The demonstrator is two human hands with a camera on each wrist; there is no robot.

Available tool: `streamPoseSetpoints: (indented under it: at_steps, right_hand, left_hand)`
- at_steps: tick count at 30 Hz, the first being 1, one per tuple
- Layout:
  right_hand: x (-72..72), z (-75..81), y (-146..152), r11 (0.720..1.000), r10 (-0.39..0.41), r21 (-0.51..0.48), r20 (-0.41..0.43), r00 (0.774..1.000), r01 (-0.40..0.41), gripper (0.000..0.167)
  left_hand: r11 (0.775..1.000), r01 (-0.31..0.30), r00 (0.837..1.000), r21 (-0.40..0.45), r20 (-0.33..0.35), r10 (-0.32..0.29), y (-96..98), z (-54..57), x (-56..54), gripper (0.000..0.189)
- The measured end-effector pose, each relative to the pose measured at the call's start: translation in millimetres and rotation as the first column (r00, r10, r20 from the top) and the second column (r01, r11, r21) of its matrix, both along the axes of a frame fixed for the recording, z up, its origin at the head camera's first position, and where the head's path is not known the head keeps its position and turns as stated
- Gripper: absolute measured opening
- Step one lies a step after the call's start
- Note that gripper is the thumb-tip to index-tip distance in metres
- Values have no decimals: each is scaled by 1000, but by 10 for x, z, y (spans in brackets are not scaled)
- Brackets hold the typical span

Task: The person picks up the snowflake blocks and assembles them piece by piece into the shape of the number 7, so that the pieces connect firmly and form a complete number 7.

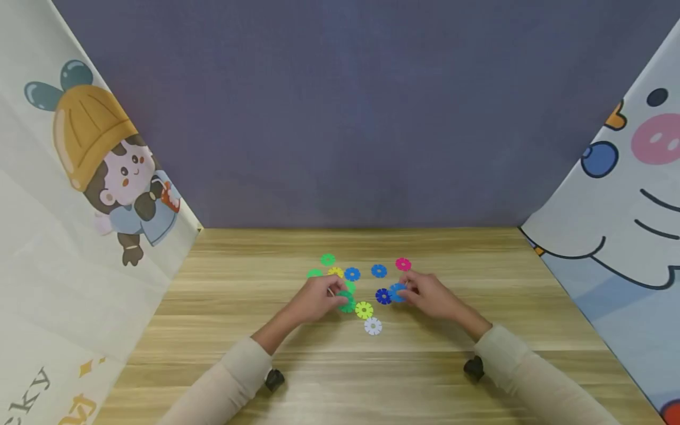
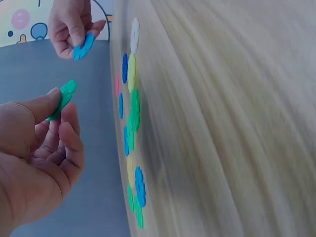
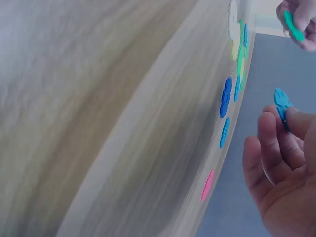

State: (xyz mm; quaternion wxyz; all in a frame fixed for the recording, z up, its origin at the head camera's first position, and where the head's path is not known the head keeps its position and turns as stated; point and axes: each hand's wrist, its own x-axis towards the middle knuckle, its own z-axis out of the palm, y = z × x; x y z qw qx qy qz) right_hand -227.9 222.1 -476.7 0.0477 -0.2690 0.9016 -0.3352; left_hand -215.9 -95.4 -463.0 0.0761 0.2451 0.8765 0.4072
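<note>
My left hand [image 1: 314, 300] pinches a green notched plastic disc [image 2: 65, 98] between thumb and fingers, above the wooden table. In the right wrist view, a light blue notched disc [image 3: 281, 101] is pinched by my right hand [image 1: 431, 296], also clear of the tabletop. The hands face each other with a gap between the two discs. Between them lie a dark blue disc [image 1: 379, 296] and a yellow-green disc [image 1: 359, 309], with a white disc [image 1: 368, 327] nearer to me. Another green disc [image 1: 350, 287] is partly hidden behind my left hand's piece.
Farther back on the table [image 1: 239, 254] lie a pink disc [image 1: 398, 264], blue discs [image 1: 374, 271], a yellow disc [image 1: 335, 270] and more green discs [image 1: 323, 260]. A dark grey panel [image 1: 361, 118] stands behind, with printed cloths [image 1: 32, 177] at both sides.
</note>
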Motion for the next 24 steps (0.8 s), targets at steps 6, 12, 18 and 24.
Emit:
streamPoseSetpoints:
  at_steps: [6, 12, 18, 24]
  right_hand:
    - [88, 26, -139, 1000, 8, 25, -90, 996, -6, 9]
    - [165, 55, -242, 998, 25, 58, -163, 986, -15, 13]
    - [198, 54, -315, 996, 79, 48, -254, 964, -69, 10]
    - [231, 53, -391, 992, 126, 39, -310, 942, -120, 8]
  left_hand:
    - [997, -34, 996, 74, 86, 28, 68, 2, 42, 12]
    - [979, -76, 968, 190, 249, 27, 129, -60, 60, 17]
    - [970, -121, 926, 209, 377, 34, 172, -81, 73, 23]
    - [963, -151, 900, 224, 434, 41, 192, -78, 92, 23]
